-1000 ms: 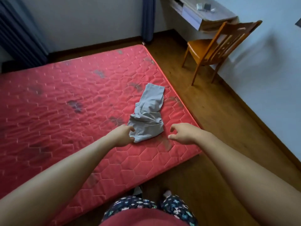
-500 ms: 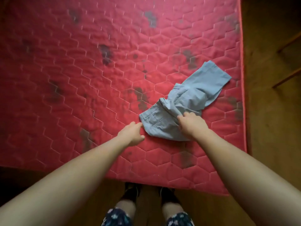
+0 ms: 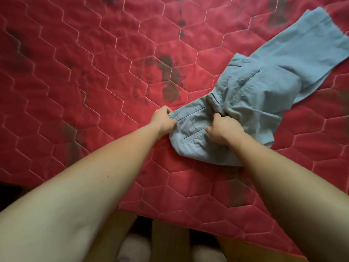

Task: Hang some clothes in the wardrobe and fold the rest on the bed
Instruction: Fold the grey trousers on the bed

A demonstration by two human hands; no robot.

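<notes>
Left hand (image 3: 164, 121): pinches the end of the waistband of the light blue shorts (image 3: 264, 86), with the thumb on top of the cloth and the fingers curled at its edge.
Right hand (image 3: 224, 130): clenched, knuckles up, on a bunch of cloth further along the waistband. Its forearm lies across the near part of the garment.
Shorts: lying on the bed (image 3: 85, 76), toward its right side and close to its near edge. The waistband end is nearest the person, and a slit pocket shows between the two hands. The middle is rumpled, and one leg runs out flat toward the far right.
Bed: a bare red mattress quilted in hexagons.
Stains (image 3: 168, 80): dark blotches on the mattress, the largest just left of the shorts.
Floor (image 3: 166, 237): wooden boards past the near edge, with pale, blurred slippers (image 3: 134, 248) on them.
</notes>
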